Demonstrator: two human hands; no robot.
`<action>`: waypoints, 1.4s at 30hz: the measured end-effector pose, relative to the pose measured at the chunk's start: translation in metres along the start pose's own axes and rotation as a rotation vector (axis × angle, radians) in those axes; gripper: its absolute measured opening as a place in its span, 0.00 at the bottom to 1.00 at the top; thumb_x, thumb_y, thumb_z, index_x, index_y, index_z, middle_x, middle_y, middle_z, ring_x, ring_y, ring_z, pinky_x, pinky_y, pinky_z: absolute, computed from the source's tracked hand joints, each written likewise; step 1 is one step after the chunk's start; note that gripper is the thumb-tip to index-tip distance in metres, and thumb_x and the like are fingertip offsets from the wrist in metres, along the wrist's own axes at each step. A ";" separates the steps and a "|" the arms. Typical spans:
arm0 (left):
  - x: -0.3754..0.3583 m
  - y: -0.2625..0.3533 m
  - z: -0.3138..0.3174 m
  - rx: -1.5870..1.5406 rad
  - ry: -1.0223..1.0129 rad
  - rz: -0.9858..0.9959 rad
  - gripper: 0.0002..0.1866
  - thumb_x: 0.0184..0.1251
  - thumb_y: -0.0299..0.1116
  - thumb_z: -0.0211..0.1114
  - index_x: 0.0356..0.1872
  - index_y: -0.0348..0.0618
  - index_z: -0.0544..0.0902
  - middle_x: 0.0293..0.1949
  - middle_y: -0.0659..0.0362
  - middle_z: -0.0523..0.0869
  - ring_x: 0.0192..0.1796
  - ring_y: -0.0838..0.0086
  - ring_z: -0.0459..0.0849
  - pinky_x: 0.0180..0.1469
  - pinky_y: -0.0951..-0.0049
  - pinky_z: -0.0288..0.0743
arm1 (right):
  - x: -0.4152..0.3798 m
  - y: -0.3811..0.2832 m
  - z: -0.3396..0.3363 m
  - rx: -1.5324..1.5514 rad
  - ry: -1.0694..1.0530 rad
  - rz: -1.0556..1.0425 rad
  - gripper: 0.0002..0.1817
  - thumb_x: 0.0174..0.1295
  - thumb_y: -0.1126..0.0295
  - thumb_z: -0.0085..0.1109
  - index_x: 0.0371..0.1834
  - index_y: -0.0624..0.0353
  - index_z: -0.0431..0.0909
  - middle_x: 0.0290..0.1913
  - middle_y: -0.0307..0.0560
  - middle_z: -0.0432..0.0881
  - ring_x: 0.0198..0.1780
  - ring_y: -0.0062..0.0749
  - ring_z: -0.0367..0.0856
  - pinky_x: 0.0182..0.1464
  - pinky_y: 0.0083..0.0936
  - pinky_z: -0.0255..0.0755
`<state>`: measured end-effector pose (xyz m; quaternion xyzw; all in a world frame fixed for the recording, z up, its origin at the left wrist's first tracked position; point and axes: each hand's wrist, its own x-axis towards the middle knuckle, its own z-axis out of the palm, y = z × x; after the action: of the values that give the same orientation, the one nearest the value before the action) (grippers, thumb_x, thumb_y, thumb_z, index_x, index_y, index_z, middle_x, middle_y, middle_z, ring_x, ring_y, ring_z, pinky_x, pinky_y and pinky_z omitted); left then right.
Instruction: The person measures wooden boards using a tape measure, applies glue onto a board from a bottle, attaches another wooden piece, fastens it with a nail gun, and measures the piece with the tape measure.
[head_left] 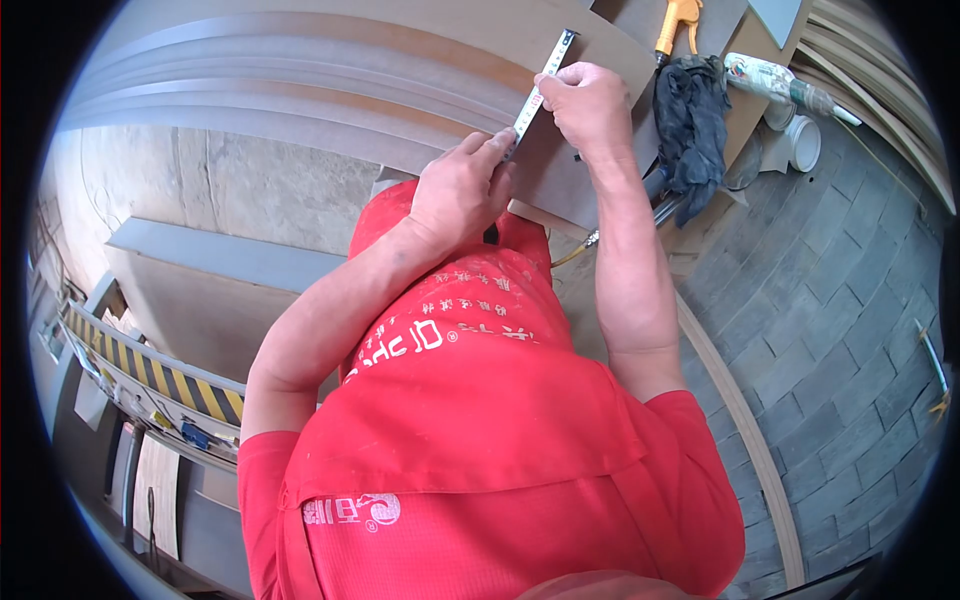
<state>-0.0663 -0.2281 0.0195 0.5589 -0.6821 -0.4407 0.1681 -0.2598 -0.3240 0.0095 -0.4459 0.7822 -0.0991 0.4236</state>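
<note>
A tape measure blade [526, 113] is stretched out over a brown board [560, 160], its metal hook end pointing up and away from me. My left hand [462, 188] is closed around the near end of the tape, and the case is hidden by the hand. Farther along, my right hand [590, 105] pinches the blade between thumb and fingers, short of the hook. Below the left hand, a red apron [460, 400] with white lettering covers my front.
Right of the board lie a dark cloth [690, 130], an orange air gun [679, 22] and a white bottle [765, 75] with a nozzle. Stacked curved panels [300, 70] extend to the left. A yellow-black striped edge [150, 370] stands at lower left. Grey paving [830, 320] covers the right-hand floor.
</note>
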 end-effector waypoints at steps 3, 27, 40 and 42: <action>0.000 -0.002 0.000 -0.012 0.003 -0.006 0.21 0.78 0.32 0.70 0.69 0.43 0.85 0.46 0.49 0.88 0.43 0.47 0.91 0.46 0.51 0.86 | 0.000 0.000 0.000 0.004 -0.002 -0.002 0.18 0.66 0.52 0.74 0.38 0.58 0.96 0.34 0.52 0.95 0.40 0.44 0.95 0.51 0.39 0.85; 0.002 -0.005 0.002 -0.052 0.016 -0.027 0.20 0.78 0.32 0.70 0.67 0.45 0.87 0.45 0.51 0.89 0.44 0.50 0.92 0.46 0.54 0.87 | -0.003 -0.003 0.000 0.007 0.009 0.010 0.17 0.65 0.52 0.73 0.38 0.57 0.96 0.34 0.52 0.95 0.40 0.46 0.95 0.51 0.39 0.85; 0.004 -0.008 0.001 -0.065 0.009 -0.019 0.20 0.78 0.32 0.70 0.67 0.45 0.87 0.45 0.50 0.89 0.44 0.49 0.92 0.46 0.54 0.87 | -0.002 -0.001 0.002 -0.003 0.007 0.006 0.18 0.67 0.52 0.72 0.40 0.57 0.96 0.34 0.52 0.95 0.40 0.46 0.95 0.51 0.40 0.85; 0.004 -0.008 0.001 -0.058 0.006 -0.021 0.20 0.78 0.32 0.71 0.67 0.45 0.87 0.45 0.50 0.89 0.44 0.49 0.92 0.46 0.54 0.87 | -0.003 -0.003 0.001 -0.003 0.010 0.015 0.18 0.67 0.52 0.72 0.40 0.57 0.96 0.34 0.52 0.95 0.41 0.46 0.95 0.51 0.40 0.85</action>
<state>-0.0632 -0.2309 0.0116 0.5622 -0.6626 -0.4603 0.1818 -0.2562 -0.3232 0.0117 -0.4400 0.7879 -0.0971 0.4196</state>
